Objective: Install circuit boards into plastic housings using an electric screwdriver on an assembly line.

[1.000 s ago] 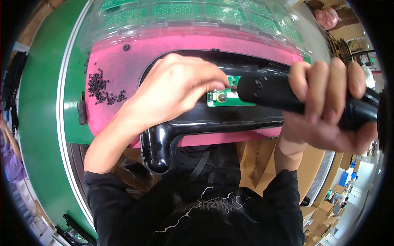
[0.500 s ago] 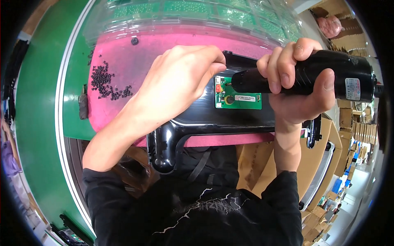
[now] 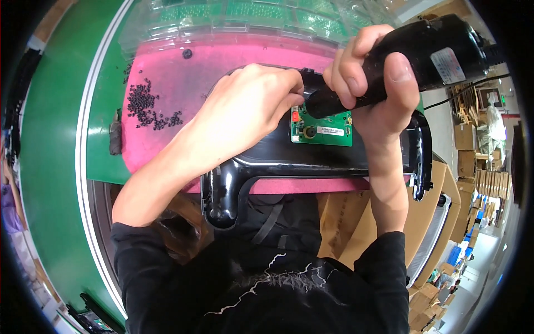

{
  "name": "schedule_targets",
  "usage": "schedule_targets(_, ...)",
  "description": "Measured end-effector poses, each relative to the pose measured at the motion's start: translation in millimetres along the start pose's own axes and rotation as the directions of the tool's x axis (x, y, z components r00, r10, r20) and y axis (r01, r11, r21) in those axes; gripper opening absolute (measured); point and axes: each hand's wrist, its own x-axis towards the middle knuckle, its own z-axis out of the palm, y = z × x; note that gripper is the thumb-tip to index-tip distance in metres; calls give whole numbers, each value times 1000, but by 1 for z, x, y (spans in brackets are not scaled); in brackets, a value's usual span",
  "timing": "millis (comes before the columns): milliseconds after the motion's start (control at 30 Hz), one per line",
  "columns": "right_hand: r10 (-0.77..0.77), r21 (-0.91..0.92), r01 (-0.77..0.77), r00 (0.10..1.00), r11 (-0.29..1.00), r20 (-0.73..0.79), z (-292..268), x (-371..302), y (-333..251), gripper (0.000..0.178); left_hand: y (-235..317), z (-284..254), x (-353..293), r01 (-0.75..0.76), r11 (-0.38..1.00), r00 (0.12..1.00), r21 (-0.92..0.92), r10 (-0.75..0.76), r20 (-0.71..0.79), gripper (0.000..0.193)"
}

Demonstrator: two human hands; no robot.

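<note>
A bright pink foam mat (image 3: pixel 167 111) lies on my bench. On it, at about ten o'clock, I see a loose heap of small black screws (image 3: pixel 146 106), with one round black piece (image 3: pixel 187 54) lying apart near eleven. Along the far edge at twelve o'clock runs a clear plastic blister tray (image 3: pixel 261 19) packed with green boards. The green bench top (image 3: pixel 53 145) curves down my nine o'clock side. Brown cardboard cartons (image 3: pixel 345 222) stand below the bench at five o'clock. Further cartons (image 3: pixel 464 136) are stacked out at three.
</note>
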Motion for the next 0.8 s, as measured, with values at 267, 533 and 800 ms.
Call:
schedule_targets(267,-115,215,142,984,966,-133,2,-14,-22,45,-6,-4,-3,-54,998,992,17,51,118,16)
schedule_targets(533,-184,339,197,980,920,-68,-3,-26,-48,45,0,-3,2,-120,951,978,-284,161,129,12)
schedule_targets(800,-197,266,213,977,940,-85,-2,-32,-38,47,2,1,0,-295,949,955,-110,292,-45,10)
